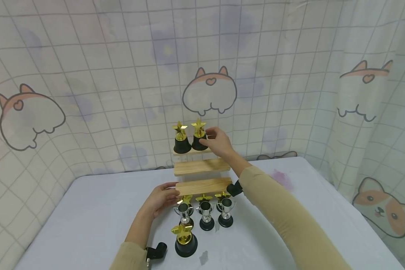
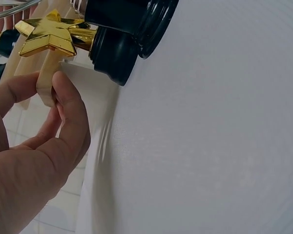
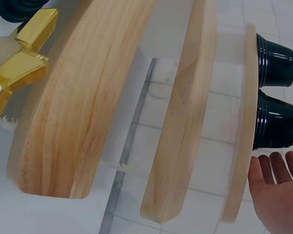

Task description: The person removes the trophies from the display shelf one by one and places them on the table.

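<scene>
A three-step wooden shelf [image 1: 202, 186] stands at the back of the white table [image 1: 87, 217]. On its top step stand two gold star trophies with black bases [image 1: 181, 139]. My right hand [image 1: 217, 144] reaches up to the right-hand one [image 1: 198, 135] and pinches it low down. In the right wrist view, the other fingers [image 3: 278, 192] lie straight beside its black base [image 3: 276, 124]. My left hand [image 1: 162, 198] grips the left end of the bottom step [image 2: 45, 87] between thumb and fingers [image 2: 68, 109].
In front of the shelf stand three silver cup trophies [image 1: 206, 215], with gold star trophies [image 1: 203, 197] close behind them. One more star trophy [image 1: 185, 240] stands nearer me. A cartoon-print curtain [image 1: 87, 93] closes off the back and sides. A purple stain [image 1: 281, 176] marks the cloth.
</scene>
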The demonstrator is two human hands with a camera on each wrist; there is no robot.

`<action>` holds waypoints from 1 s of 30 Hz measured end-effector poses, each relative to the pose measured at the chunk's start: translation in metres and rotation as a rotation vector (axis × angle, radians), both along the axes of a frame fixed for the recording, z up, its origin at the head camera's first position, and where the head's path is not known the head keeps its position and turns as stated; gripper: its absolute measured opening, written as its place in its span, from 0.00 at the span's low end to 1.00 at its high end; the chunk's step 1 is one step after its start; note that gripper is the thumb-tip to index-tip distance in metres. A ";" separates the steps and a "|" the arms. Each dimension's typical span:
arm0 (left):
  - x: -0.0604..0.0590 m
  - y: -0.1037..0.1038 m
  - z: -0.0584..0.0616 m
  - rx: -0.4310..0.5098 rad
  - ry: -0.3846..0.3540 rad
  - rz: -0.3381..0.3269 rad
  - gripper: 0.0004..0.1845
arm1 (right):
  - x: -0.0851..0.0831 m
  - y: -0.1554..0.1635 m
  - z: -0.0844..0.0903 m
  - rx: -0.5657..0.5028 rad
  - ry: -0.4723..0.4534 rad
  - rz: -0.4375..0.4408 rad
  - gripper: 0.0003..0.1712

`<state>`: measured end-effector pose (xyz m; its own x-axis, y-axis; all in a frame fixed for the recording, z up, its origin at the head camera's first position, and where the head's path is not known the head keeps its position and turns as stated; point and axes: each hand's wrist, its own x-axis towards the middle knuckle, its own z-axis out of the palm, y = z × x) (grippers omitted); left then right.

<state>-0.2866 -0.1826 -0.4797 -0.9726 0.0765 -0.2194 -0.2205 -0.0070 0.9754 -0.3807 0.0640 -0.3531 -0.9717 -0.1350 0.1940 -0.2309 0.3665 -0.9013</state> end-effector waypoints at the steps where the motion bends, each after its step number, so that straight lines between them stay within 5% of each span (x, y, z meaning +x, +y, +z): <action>1: 0.000 0.000 0.000 0.000 -0.002 -0.001 0.29 | 0.000 -0.001 0.000 0.002 0.005 -0.001 0.31; 11: 0.002 -0.001 0.000 0.015 -0.010 -0.004 0.29 | -0.011 -0.011 -0.005 0.028 0.039 0.003 0.31; 30: 0.002 -0.001 0.002 0.020 -0.009 -0.017 0.29 | -0.005 -0.010 0.000 0.003 0.050 -0.007 0.30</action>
